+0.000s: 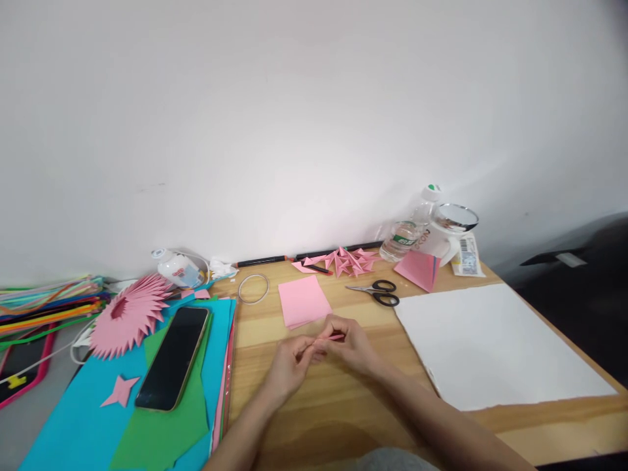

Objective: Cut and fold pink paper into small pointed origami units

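Nearest the head camera, I have both forearms extended over the wooden counter [314, 422]. My left hand [288, 366] and right hand [352, 343] meet at the fingertips, both closed in a pinch on a small folded pink paper [337, 337]. The paper is located between the hands, above the bare middle of the counter; fingers cover most of it, so I cannot tell its full shape.

To my left, blue sheets [73, 418] and a green sheet [161, 432] carry a dark-screened phone [173, 360], with a four-pointed pink star [121, 391] just beside it. To my right, a large white sheet [500, 347] lies flat.

Just beyond the hands I register a stack of pink squares [304, 302]. Scissors [380, 292], blades slightly parted, lie to the right of it; a thin ring [254, 303] lies to the left. Farther left, a pleated pink wheel [140, 320] sits near a bundle of coloured strips [49, 311].

Along the wall [314, 131] I identify, left to right: a tilted white bottle [179, 268], a black marker [262, 260], spiky pink folded pieces [349, 263], a tilted clear bottle [402, 241] and a white cup [439, 246].
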`<control>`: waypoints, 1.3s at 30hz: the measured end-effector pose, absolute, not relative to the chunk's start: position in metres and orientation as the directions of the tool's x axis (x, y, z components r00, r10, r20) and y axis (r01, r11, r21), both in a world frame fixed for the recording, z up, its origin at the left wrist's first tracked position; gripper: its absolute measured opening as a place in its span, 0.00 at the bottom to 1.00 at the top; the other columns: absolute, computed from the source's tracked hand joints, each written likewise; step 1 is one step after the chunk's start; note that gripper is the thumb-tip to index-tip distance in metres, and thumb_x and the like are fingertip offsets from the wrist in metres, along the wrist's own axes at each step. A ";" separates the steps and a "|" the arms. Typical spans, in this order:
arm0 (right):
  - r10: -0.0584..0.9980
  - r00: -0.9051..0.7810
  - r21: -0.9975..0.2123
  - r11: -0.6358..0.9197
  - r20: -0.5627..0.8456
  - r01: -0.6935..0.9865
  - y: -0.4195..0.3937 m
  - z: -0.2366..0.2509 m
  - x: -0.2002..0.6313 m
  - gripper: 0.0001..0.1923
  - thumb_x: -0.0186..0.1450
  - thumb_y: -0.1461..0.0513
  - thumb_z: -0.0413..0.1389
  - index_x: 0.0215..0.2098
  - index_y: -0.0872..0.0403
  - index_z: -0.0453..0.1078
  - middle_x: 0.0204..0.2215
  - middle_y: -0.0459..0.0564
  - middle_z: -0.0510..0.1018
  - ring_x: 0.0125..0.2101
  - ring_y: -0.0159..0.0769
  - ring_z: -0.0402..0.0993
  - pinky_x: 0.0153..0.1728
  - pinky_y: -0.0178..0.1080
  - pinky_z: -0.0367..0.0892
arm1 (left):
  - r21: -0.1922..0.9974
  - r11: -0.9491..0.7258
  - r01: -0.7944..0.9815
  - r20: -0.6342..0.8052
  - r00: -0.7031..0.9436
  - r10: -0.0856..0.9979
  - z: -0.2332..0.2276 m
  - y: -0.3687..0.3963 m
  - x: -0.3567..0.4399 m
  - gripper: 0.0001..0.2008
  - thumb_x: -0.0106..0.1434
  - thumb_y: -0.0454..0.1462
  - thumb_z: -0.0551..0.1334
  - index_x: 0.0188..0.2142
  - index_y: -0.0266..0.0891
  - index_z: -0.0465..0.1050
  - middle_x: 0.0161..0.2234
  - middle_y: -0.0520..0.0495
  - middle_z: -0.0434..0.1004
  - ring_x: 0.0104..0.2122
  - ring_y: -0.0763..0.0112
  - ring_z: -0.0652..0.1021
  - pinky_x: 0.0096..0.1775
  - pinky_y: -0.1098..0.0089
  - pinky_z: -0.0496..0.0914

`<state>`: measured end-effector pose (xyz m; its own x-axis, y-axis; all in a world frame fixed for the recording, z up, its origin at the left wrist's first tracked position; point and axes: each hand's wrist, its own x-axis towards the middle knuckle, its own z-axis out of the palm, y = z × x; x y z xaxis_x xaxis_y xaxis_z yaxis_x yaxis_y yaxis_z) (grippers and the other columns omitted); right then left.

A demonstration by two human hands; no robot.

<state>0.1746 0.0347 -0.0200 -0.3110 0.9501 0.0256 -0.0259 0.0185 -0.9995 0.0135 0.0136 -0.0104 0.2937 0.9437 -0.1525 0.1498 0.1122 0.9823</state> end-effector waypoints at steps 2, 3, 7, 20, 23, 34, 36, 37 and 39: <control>0.942 -0.334 -0.998 -0.009 0.011 -0.057 0.036 -0.020 0.176 0.16 0.53 0.52 0.63 0.20 0.56 0.69 0.19 0.45 0.73 0.22 0.30 0.67 0.24 0.33 0.62 | 0.981 0.139 0.132 -0.175 0.317 0.932 -0.010 0.014 0.013 0.16 0.56 0.50 0.62 0.31 0.38 0.76 0.28 0.45 0.81 0.29 0.64 0.81 0.35 0.65 0.76; 0.938 -0.348 -0.997 -0.033 -0.006 -0.072 0.037 -0.020 0.176 0.17 0.52 0.52 0.64 0.20 0.56 0.69 0.19 0.45 0.73 0.21 0.30 0.67 0.23 0.33 0.62 | 0.980 0.167 0.113 -0.195 0.329 0.924 -0.009 0.014 0.013 0.17 0.55 0.50 0.63 0.31 0.38 0.76 0.28 0.45 0.81 0.29 0.64 0.81 0.34 0.65 0.76; 0.923 -0.373 -0.983 -0.142 -0.088 -0.119 0.044 -0.017 0.179 0.16 0.51 0.51 0.64 0.24 0.56 0.73 0.17 0.44 0.73 0.19 0.29 0.67 0.22 0.33 0.63 | 0.960 0.280 0.026 -0.274 0.317 0.908 -0.005 0.017 0.012 0.22 0.51 0.53 0.65 0.30 0.34 0.74 0.28 0.42 0.81 0.26 0.64 0.81 0.32 0.65 0.76; 0.965 -0.251 -0.993 -0.094 -0.072 -0.076 0.053 -0.020 0.185 0.18 0.52 0.49 0.62 0.21 0.56 0.70 0.18 0.44 0.73 0.19 0.29 0.66 0.23 0.33 0.63 | 0.959 0.282 0.031 -0.282 0.195 0.939 -0.006 0.024 0.010 0.22 0.50 0.53 0.64 0.28 0.34 0.71 0.21 0.45 0.78 0.17 0.68 0.78 0.17 0.75 0.68; 0.959 -0.281 -0.995 -0.069 -0.045 -0.074 0.051 -0.020 0.181 0.18 0.54 0.49 0.60 0.25 0.56 0.71 0.18 0.43 0.72 0.19 0.29 0.66 0.22 0.33 0.63 | 0.973 0.221 0.060 -0.228 0.165 0.959 -0.005 0.026 0.008 0.20 0.52 0.52 0.64 0.27 0.34 0.71 0.22 0.46 0.78 0.14 0.73 0.74 0.14 0.78 0.63; 0.999 -0.001 -0.996 0.044 0.044 -0.081 0.056 -0.007 0.191 0.19 0.56 0.49 0.59 0.20 0.55 0.68 0.17 0.45 0.72 0.20 0.31 0.68 0.26 0.35 0.66 | 0.935 -0.144 0.323 0.163 -0.033 0.986 -0.023 0.031 -0.004 0.19 0.53 0.42 0.66 0.44 0.38 0.74 0.28 0.49 0.77 0.26 0.70 0.76 0.32 0.70 0.72; 0.979 0.192 -0.986 0.099 0.072 -0.134 0.059 -0.004 0.197 0.17 0.59 0.49 0.56 0.30 0.54 0.70 0.25 0.47 0.76 0.24 0.32 0.71 0.31 0.38 0.69 | 0.811 -0.316 0.492 0.368 -0.009 0.930 -0.028 0.034 -0.009 0.17 0.54 0.40 0.66 0.43 0.40 0.74 0.37 0.44 0.79 0.37 0.63 0.77 0.43 0.62 0.72; 0.957 0.280 -0.976 0.132 0.080 -0.174 0.060 -0.003 0.200 0.17 0.60 0.49 0.56 0.37 0.54 0.69 0.30 0.49 0.78 0.26 0.33 0.72 0.33 0.39 0.69 | 0.744 -0.379 0.550 0.436 0.030 0.900 -0.030 0.035 -0.011 0.15 0.55 0.39 0.65 0.43 0.40 0.74 0.41 0.42 0.78 0.43 0.60 0.76 0.48 0.59 0.70; 0.927 0.366 -0.956 0.181 0.087 -0.231 0.061 -0.002 0.201 0.24 0.60 0.50 0.56 0.51 0.52 0.63 0.37 0.52 0.78 0.27 0.34 0.74 0.33 0.42 0.71 | 0.658 -0.431 0.617 0.484 0.091 0.870 -0.037 0.038 -0.015 0.16 0.57 0.38 0.64 0.46 0.40 0.73 0.47 0.41 0.76 0.51 0.57 0.72 0.52 0.54 0.66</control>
